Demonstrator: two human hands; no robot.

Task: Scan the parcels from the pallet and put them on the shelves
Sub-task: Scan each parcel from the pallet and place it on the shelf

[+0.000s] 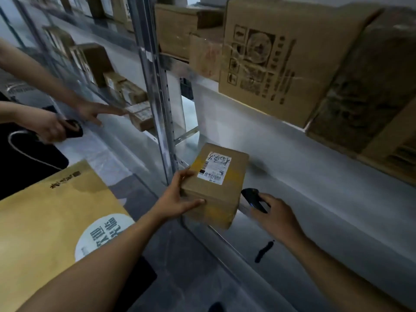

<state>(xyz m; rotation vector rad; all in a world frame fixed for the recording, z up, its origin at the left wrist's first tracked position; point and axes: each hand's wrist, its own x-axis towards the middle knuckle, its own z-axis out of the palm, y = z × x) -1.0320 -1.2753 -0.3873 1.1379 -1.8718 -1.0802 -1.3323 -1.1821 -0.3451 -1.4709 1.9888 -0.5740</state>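
A small brown cardboard parcel point(216, 185) with a white shipping label on top sits at the front edge of a grey metal shelf point(315, 183), overhanging it slightly. My left hand point(180, 197) grips the parcel's near left corner, thumb on top and fingers along its front side. To the right of the parcel my right hand point(276, 217) holds a black handheld scanner point(254, 199), whose tip points toward the parcel.
Large cardboard boxes point(281, 61) fill the shelf above. A metal upright point(157, 91) separates this bay from the left one, where another person's hands point(90, 113) reach toward small parcels, one holding a dark scanner. A big yellow carton point(45, 221) lies at lower left.
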